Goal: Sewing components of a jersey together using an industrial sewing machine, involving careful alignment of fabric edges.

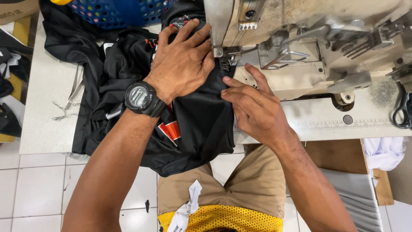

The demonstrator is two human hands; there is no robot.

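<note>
White sewing table point(47, 86): I am pressing my left hand point(182, 62) flat on black garment point(197, 124), right hand point(253, 107) pinching its edge beside sewing machine point(300, 38).

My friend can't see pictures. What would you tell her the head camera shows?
Two bare hands guide black fabric under the needle of a sewing machine. The left hand, with a black wristwatch, presses flat on the cloth; the right hand pinches its edge. A blue basket sits behind.
</note>
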